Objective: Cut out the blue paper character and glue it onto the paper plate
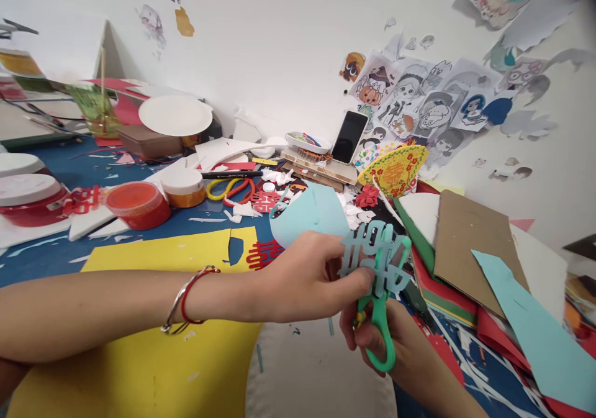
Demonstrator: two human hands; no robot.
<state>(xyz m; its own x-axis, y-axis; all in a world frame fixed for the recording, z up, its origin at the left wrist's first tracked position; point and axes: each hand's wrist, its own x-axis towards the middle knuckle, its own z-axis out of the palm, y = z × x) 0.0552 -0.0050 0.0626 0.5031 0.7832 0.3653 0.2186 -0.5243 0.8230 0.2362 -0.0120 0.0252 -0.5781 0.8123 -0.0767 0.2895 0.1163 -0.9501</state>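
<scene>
My left hand (311, 275) reaches across from the left, its thumb and fingers pinching a light blue paper cut-out (365, 258) with an openwork character pattern. Just below, my right hand (372, 337) has its fingers in the handles of green scissors (382, 334). The scissor blades lie behind and against the cut-out, partly hidden by it. Beyond my left hand rests a larger light blue paper piece (310, 213). A red openwork cut-out (264, 254) is partly covered near my left hand, on yellow paper (177, 250).
Red paint tub (138, 205) and an orange-brown tub (184, 188) stand at the left. Yellow-handled scissors (221, 189) lie farther back. A phone (349, 137) leans upright near the wall. Brown cardboard (475, 244) tops stacked paper at the right. A white round surface (321, 374) is below my hands.
</scene>
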